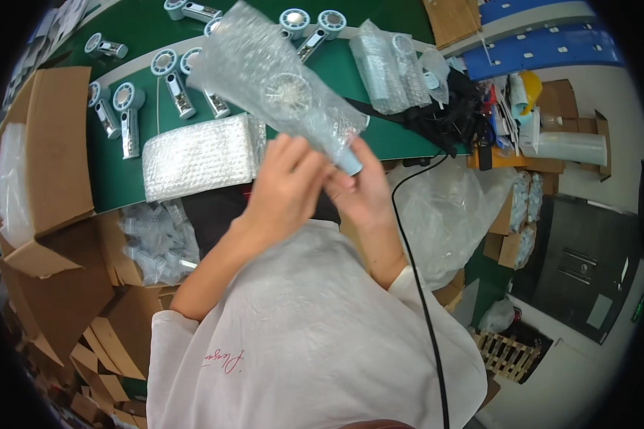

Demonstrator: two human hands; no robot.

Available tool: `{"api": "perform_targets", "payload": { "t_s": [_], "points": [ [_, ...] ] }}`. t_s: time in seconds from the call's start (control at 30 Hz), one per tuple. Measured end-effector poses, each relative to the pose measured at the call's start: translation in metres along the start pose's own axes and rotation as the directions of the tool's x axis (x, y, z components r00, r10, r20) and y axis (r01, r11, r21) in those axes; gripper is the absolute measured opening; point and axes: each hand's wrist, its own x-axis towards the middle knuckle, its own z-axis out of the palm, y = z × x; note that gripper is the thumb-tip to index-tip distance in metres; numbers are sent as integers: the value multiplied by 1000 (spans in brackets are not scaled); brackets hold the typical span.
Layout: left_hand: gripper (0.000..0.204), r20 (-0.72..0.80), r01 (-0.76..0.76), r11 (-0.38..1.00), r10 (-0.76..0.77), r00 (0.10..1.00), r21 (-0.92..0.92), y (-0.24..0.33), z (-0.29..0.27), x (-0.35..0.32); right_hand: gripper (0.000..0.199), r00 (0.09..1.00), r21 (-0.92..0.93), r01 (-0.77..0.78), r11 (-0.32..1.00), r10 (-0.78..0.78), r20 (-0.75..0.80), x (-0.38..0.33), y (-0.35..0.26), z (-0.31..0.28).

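Observation:
A light-blue handheld fan (pixel 290 94) sits inside a clear bubble-wrap bag (pixel 240 53) held up over the green table's near edge. The fan's round head shows through the plastic, and its handle end pokes out of the bag's opening toward me. My right hand (pixel 365 187) is closed around that handle end. My left hand (pixel 286 179) is closed at the bag's edge beside the handle; its fingertips are partly hidden. Just left of it lies a flat stack of bubble-wrap bags (pixel 197 159).
Several unwrapped handheld fans (pixel 127 118) lie on the green table (pixel 139 71) at left and back. Wrapped fans (pixel 390 68) lie at back right, near black straps (pixel 447 114). An open cardboard box (pixel 61 143) stands at left. A black cable (pixel 416 272) hangs at my right.

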Motion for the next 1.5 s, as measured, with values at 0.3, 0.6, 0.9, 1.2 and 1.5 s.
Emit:
{"api": "perform_targets", "payload": {
  "t_s": [0.3, 0.6, 0.9, 1.2, 1.5],
  "points": [
    [3, -90, 67, 877, -124, 988, -477, 14, 11, 120, 45, 914, -161, 406, 899, -400, 72, -45, -36, -12],
    [19, 20, -38, 918, 50, 999, -395, -11, 76, 238, 44, 522, -982, 72, -174, -833, 186, 89, -48, -154],
    [49, 845, -754, 626, 280, 455, 198, -38, 166, 206, 14, 520, -967, 73, -244, -818, 246, 118, -25, -206],
    [13, 646, -683, 686, 407, 646, 251, -89, 227, 176, 16, 548, -997, 65, 29, -836, 12, 87, -24, -227],
    [12, 677, -684, 693, 392, 622, 227, -95, 246, 176, 18, 587, -990, 85, 114, -809, -42, 88, -16, -218]
  ]
}}
